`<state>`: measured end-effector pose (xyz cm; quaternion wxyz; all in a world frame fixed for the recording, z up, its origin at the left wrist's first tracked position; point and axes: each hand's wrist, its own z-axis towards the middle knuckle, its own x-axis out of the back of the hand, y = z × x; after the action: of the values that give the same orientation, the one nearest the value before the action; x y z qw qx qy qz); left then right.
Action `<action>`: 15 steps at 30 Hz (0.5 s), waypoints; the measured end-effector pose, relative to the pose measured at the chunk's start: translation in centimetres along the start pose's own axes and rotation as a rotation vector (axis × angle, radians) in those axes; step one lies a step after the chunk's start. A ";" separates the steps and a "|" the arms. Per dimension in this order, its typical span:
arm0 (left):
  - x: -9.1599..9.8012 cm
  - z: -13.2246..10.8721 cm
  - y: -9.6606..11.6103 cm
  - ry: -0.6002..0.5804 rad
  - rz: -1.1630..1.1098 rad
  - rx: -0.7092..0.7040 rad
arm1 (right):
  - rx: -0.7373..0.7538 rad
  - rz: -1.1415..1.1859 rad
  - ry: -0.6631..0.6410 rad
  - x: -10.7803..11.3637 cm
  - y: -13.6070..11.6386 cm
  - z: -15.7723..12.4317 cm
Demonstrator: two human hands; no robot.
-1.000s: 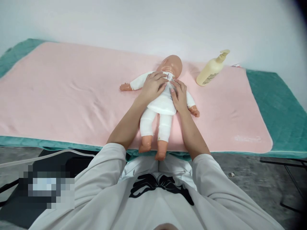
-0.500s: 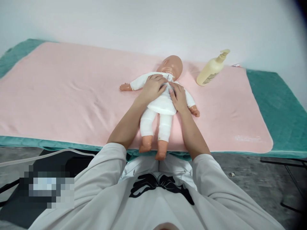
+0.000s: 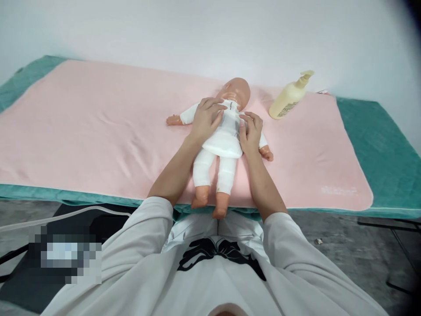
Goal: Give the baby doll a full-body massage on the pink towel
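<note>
A baby doll (image 3: 224,143) in white clothes lies on its back on the pink towel (image 3: 98,127), with its head away from me and its feet at the near edge. My left hand (image 3: 204,119) lies flat on the left side of its chest, fingers stretched toward the collar. On the doll's other shoulder and upper chest rests my right hand (image 3: 251,131), fingers slightly bent and gripping nothing. The middle of the doll's white top shows between the two hands.
A cream pump bottle (image 3: 289,99) leans on the towel to the right of the doll's head. The towel covers a green-topped table (image 3: 378,149) set against a white wall. Dark items and a grey floor lie below the near edge.
Both hands have slid apart from the middle of the doll's chest toward its sides, the right hand going out to the shoulder. The doll and the bottle have stayed put.
</note>
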<state>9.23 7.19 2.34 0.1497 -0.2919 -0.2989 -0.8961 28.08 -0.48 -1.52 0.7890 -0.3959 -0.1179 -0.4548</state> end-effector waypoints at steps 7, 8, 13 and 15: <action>0.3 -0.3 -1.1 0.119 -0.027 0.054 | 0.064 -0.039 0.203 0.2 0.0 -0.4; 0.3 -0.3 -1.2 0.122 -0.033 0.067 | 0.062 -0.042 0.210 0.2 0.0 -0.4; 1.2 -0.5 -1.6 0.173 -0.049 0.211 | -0.041 -0.056 0.165 0.3 -0.3 -0.7; 2.3 -0.4 -1.1 0.148 -0.019 0.344 | -0.086 -0.026 0.150 0.6 -0.7 -0.7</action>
<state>6.74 7.56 3.01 0.2105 -0.1924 -0.4388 -0.8521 27.73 -1.55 -1.32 0.7718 -0.3927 -0.0439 -0.4982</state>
